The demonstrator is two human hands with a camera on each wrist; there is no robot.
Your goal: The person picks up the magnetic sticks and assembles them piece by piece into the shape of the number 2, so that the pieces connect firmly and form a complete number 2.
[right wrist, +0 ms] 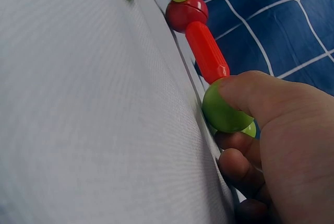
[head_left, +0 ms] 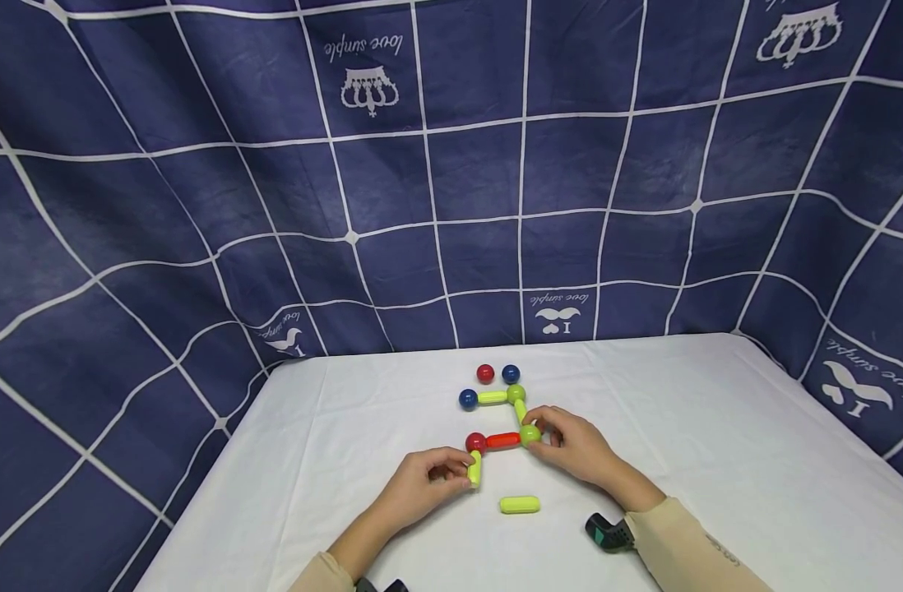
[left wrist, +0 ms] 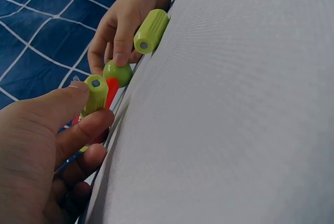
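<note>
My left hand [head_left: 431,478] pinches a yellow-green magnetic rod [head_left: 475,469] between thumb and fingers, its far end at a red ball [head_left: 476,443]. From that ball a red rod [head_left: 503,440] runs right to a green ball [head_left: 530,434], which my right hand [head_left: 573,444] grips with thumb and fingers. A second yellow-green rod [head_left: 520,409] leads from there up to another green ball [head_left: 516,395]. A third rod [head_left: 492,397] joins that one to a blue ball [head_left: 468,400]. In the left wrist view, the held rod's free end [left wrist: 96,83] shows a grey metal tip.
A loose yellow-green rod [head_left: 520,505] lies nearer me on the white tablecloth [head_left: 392,395]. Behind the chain sit a loose red ball [head_left: 485,374] and a blue ball [head_left: 511,374]. A dark blue checked curtain [head_left: 474,181] hangs behind and at both sides.
</note>
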